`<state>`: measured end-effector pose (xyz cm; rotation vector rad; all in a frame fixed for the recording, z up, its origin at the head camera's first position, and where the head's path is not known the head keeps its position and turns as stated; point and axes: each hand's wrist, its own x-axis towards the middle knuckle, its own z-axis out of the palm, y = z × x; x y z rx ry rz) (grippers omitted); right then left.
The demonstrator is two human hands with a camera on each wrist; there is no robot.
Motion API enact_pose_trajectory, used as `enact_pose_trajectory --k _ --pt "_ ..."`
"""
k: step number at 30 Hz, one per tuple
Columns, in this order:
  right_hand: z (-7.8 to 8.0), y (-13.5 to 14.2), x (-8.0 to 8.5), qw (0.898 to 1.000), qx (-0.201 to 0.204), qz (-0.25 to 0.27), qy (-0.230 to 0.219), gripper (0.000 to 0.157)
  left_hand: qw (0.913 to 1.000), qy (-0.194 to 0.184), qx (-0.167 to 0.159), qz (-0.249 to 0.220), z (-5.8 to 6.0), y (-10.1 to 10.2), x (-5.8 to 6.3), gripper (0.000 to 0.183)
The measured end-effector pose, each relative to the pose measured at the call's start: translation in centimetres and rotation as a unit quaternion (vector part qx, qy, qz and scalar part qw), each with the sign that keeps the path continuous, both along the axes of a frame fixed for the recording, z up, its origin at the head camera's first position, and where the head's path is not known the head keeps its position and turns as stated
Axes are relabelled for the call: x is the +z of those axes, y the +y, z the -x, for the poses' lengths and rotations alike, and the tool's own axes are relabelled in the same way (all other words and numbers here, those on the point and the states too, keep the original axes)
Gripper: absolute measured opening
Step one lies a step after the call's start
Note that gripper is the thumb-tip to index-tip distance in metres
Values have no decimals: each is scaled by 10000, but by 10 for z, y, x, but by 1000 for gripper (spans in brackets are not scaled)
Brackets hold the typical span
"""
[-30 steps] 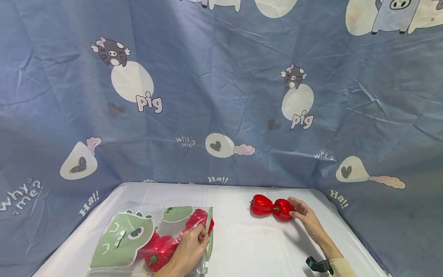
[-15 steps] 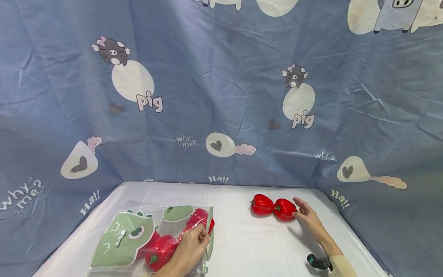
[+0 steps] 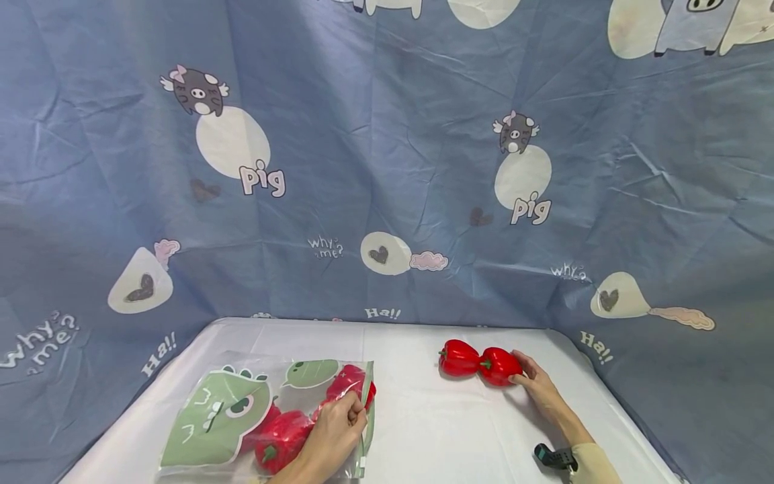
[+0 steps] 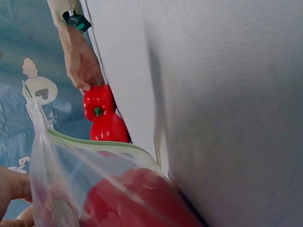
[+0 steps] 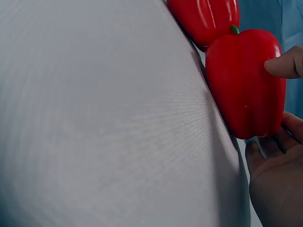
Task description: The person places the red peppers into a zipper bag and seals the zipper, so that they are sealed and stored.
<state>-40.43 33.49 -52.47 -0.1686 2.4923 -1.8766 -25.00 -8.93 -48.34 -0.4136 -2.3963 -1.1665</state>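
Note:
My left hand [image 3: 332, 430] pinches the upper film of a clear zip bag [image 3: 208, 430] near its mouth. Several red bell peppers [image 3: 283, 437] show through the printed plastic, one of them close to the opening. On the right of the table two more bell peppers lie end to end. My right hand [image 3: 542, 393] grips the nearer-right bell pepper [image 3: 500, 368], thumb [image 5: 286, 65] on its side and fingers at its base end. The other bell pepper [image 3: 459, 359] touches its stem end. In the left wrist view, the bag's green zip strip [image 4: 102, 144] bows open.
A white cloth [image 3: 423, 423] covers the table. Behind it hangs a blue curtain [image 3: 387, 168] with pig prints. A dark wristband [image 3: 555, 458] sits on the right forearm.
My right hand drew slightly away from the right bell pepper, then came back and closed around its end. The left hand and the bag have stayed in place.

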Motion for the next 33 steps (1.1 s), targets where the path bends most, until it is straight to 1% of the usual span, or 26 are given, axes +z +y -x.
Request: enact_pose_trajectory --k 12,16,19,23,26,33 --pt "-2 -1 -4 9999 -76 -111 -78 74 10000 26 11 -13 0 0 0 24" --pt "-3 -2 -5 9999 -9 -132 -62 74 10000 -36 15 -15 0 0 0 23" --pt "-4 -3 -6 9997 7 -182 -134 75 10000 -60 2 -3 0 0 0 22" --pt "-5 -5 -7 9991 -89 -356 -193 75 10000 -45 -32 -7 0 0 0 22" --pt "-6 -6 -7 9985 -245 -429 -240 74 10000 -45 -46 -14 0 0 0 22" --pt "-7 -7 -4 9980 -342 -458 -266 71 10000 -11 -15 -5 0 0 0 23"
